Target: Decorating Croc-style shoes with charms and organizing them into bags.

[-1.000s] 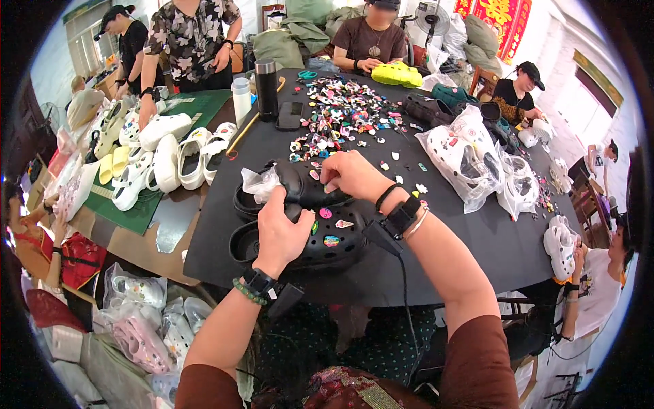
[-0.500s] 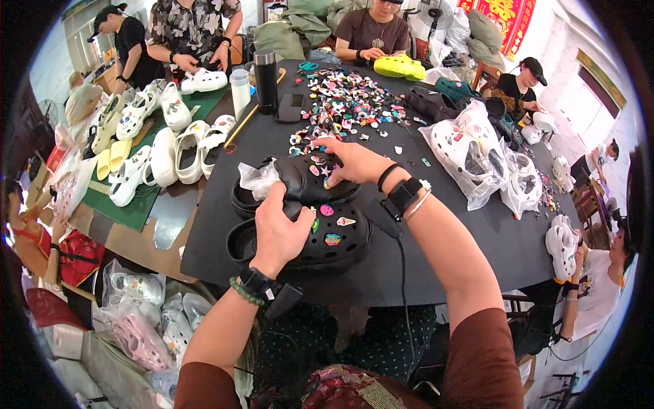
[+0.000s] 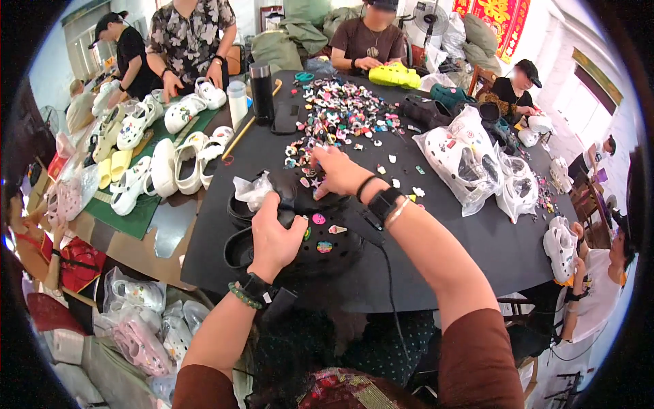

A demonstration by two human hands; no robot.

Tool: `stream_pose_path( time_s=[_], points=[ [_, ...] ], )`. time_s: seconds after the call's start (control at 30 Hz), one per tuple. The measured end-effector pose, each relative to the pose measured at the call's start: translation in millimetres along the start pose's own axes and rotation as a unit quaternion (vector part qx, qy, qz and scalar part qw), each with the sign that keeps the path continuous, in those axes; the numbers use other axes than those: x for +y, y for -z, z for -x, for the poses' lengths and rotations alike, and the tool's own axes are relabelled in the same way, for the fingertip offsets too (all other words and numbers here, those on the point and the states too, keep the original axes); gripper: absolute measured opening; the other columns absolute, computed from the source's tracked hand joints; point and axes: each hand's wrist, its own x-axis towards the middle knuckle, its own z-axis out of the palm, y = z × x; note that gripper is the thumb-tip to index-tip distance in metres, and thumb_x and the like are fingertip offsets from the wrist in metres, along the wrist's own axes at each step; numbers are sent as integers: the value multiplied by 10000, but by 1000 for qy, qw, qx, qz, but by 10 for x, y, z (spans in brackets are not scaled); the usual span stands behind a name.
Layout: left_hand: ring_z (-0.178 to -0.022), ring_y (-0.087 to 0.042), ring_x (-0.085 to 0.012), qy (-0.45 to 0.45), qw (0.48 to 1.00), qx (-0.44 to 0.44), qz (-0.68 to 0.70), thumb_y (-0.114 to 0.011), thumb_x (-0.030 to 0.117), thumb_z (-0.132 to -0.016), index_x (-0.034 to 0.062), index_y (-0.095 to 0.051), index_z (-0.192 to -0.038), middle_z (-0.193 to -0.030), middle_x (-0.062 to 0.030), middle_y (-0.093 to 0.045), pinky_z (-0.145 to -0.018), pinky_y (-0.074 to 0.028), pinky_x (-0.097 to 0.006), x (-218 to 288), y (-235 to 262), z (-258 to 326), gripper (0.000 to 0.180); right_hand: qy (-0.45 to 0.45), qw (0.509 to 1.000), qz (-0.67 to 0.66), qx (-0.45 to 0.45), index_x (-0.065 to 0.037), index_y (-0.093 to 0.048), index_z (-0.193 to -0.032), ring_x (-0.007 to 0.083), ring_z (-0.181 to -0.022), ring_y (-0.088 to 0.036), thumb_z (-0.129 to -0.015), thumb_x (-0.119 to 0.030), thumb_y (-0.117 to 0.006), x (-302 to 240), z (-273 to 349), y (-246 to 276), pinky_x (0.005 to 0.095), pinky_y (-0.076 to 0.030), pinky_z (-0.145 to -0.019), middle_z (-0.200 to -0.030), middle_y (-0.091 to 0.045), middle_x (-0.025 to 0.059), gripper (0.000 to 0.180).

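Nearest, both brown sleeves (image 3: 480,354) are cut off by the lower edge. The near black clog (image 3: 346,258) lies on the dark table (image 3: 443,266); its lower outline merges with the tabletop. On its upper are a pink charm (image 3: 318,219), an ice-cream charm (image 3: 337,230) and a multicoloured charm (image 3: 324,247); a green charm beside the left thumb is partly covered.

The left hand (image 3: 272,235) is at the clogs, thumb extended away from the palm; its other fingertips are hidden, so their grip cannot be told. The far black clog (image 3: 289,195) lies just beyond, largely obscured by both hands, with crumpled clear plastic (image 3: 253,191) at its heel end.

The right hand (image 3: 340,174) is over the far clog, slightly blurred, thumb and forefinger spread apart near a star charm (image 3: 315,183). Whether anything is under the fingertips cannot be determined.

Beyond lies a charm heap (image 3: 351,105), individual pieces mostly indistinct.
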Motion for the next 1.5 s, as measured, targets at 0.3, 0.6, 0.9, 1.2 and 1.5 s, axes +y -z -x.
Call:
stream_pose_path(
  time_s=[0.3, 0.6, 0.9, 1.2, 1.5],
  points=[
    [-735, -592, -418, -27, 999, 18, -40, -681, 142, -725, -16, -470, -859, -765, -223, -579, -686, -480, -445, 54, 26, 15, 295, 156, 971, 83, 161, -55, -707, -743, 336, -712, -652, -723, -162, -755, -120, 369, -25, 418, -516, -752, -693, -660, 141, 119],
    [-656, -541, -339, -33, 999, 28, -17, -666, 100, -723, -5, -458, -842, -719, -184, -530, -649, -459, -401, 62, 27, 28, 262, 31, 998, 21, -46, -63, -753, -799, 268, -759, -687, -680, -200, -760, -217, 221, 378, 342, -541, -732, -776, -705, 133, 182],
    [-758, -587, -424, -22, 1000, 8, -18, -682, 137, -718, -22, -491, -899, -786, -228, -582, -694, -477, -443, 53, 68, 23, 308, -36, 990, -85, -109, -105, -516, -1336, 289, -1212, -531, -651, -297, -874, -16, 128, 416, 367, -425, -993, -1274, -579, 165, 797],
    [-707, -550, -352, -38, 999, 3, 4, -660, 103, -715, -8, -480, -892, -761, -193, -554, -680, -466, -394, -9, 35, 14, 276, -57, 970, -183, -148, -85, -466, -1352, 200, -1119, -539, -668, -209, -873, 57, 36, 290, 321, -411, -993, -1240, -567, 100, 806],
    [-723, -571, -408, -32, 999, -2, 8, -684, 127, -704, -5, -476, -871, -764, -208, -557, -669, -464, -431, -34, 18, 9, 298, -76, 986, -89, -116, -151, -462, -1316, 430, -1190, -497, -554, -416, -904, 55, 20, 176, 444, -418, -1029, -1259, -480, 292, 920]
  ],
)
